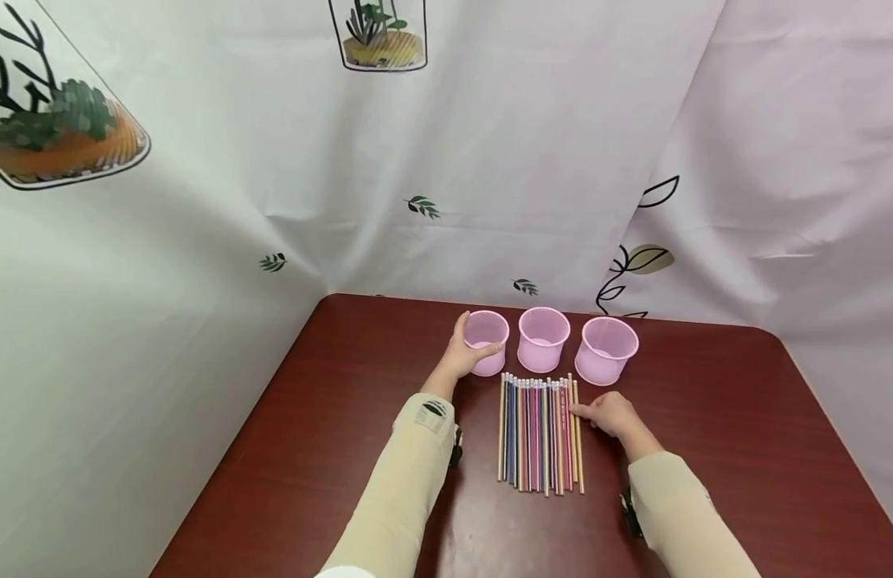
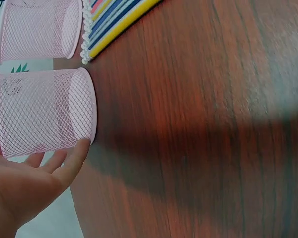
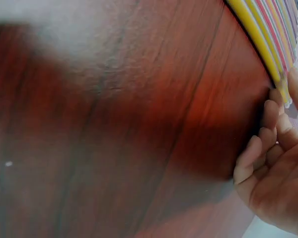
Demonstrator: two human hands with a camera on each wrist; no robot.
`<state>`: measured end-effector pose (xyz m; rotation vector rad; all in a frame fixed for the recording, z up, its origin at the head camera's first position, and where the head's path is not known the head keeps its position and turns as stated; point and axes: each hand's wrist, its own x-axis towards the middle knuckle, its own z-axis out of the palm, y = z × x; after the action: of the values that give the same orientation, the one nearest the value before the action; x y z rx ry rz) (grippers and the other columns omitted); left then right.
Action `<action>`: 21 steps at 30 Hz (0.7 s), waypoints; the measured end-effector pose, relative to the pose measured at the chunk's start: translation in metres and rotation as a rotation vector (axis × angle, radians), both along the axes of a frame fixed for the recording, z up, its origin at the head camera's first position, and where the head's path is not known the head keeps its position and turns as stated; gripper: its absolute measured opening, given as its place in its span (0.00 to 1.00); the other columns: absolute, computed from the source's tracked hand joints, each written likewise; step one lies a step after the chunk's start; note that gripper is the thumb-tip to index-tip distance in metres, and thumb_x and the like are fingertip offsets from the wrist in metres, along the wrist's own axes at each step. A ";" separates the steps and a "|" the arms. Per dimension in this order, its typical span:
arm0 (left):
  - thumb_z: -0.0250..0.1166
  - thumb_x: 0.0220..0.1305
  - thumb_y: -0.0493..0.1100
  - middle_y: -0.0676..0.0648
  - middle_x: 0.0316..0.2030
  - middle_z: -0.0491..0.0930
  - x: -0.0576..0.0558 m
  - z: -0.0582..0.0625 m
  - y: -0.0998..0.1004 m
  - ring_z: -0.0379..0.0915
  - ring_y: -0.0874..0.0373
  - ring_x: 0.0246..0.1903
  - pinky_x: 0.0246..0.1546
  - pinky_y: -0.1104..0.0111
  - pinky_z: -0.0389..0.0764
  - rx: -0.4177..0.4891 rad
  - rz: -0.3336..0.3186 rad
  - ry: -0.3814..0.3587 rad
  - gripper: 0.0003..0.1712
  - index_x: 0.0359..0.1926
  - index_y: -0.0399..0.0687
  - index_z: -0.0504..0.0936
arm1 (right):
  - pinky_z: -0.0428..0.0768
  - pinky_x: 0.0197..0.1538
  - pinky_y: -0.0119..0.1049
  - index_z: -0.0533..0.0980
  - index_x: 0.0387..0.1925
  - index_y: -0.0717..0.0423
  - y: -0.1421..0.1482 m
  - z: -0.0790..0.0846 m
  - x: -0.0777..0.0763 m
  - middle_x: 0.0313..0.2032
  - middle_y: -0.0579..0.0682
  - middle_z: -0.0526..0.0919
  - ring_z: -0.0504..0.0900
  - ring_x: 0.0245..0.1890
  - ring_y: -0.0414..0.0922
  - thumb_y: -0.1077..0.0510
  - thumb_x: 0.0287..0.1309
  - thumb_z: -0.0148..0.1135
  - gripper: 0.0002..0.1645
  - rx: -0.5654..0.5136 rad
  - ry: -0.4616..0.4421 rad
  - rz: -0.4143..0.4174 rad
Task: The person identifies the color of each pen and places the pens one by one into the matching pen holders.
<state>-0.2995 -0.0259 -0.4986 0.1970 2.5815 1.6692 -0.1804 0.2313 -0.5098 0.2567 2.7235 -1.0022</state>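
Observation:
My left hand (image 1: 459, 353) grips the leftmost of three pink mesh pen cups (image 2: 44, 111), thumb on the near side and fingers round its left wall. This cup stands upright on the table. In front of the cups lies a flat row of pencils (image 1: 533, 437), side by side, their eraser ends toward the cups. At the row's right edge my right hand (image 1: 611, 413) pinches a yellow pencil (image 3: 260, 42) near its eraser end between thumb and forefinger. The other right fingers are curled close over the table, as the right wrist view shows.
The middle cup (image 1: 540, 353) and right cup (image 1: 601, 365) stand upright just behind the pencils. All rest on a dark red wooden table (image 1: 331, 401). A white printed curtain (image 1: 490, 160) hangs along the back and left edges.

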 end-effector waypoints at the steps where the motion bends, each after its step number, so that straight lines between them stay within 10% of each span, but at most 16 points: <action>1: 0.70 0.31 0.56 0.39 0.56 0.55 -0.002 -0.002 0.001 0.56 0.48 0.50 0.46 0.56 0.61 0.024 0.001 -0.015 0.59 0.62 0.56 0.44 | 0.64 0.16 0.32 0.71 0.07 0.58 0.000 0.001 -0.001 0.08 0.47 0.70 0.65 0.10 0.40 0.40 0.41 0.59 0.27 0.013 -0.010 -0.007; 7: 0.71 0.28 0.56 0.46 0.58 0.51 -0.005 -0.006 0.002 0.53 0.54 0.51 0.45 0.58 0.63 0.091 0.037 -0.130 0.59 0.61 0.69 0.44 | 0.67 0.15 0.33 0.71 0.07 0.56 -0.001 0.007 -0.003 0.09 0.46 0.71 0.66 0.09 0.42 0.42 0.40 0.60 0.24 0.007 -0.081 -0.053; 21: 0.73 0.28 0.52 0.42 0.56 0.53 -0.001 -0.004 0.004 0.53 0.50 0.52 0.47 0.54 0.59 0.120 0.084 -0.106 0.58 0.61 0.65 0.46 | 0.69 0.17 0.34 0.74 0.12 0.58 -0.003 0.006 -0.004 0.11 0.45 0.73 0.67 0.10 0.41 0.48 0.39 0.63 0.17 -0.057 -0.104 -0.105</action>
<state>-0.3010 -0.0220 -0.5023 0.0059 2.4472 1.8123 -0.1844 0.2279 -0.5035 0.4335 2.6071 -1.0613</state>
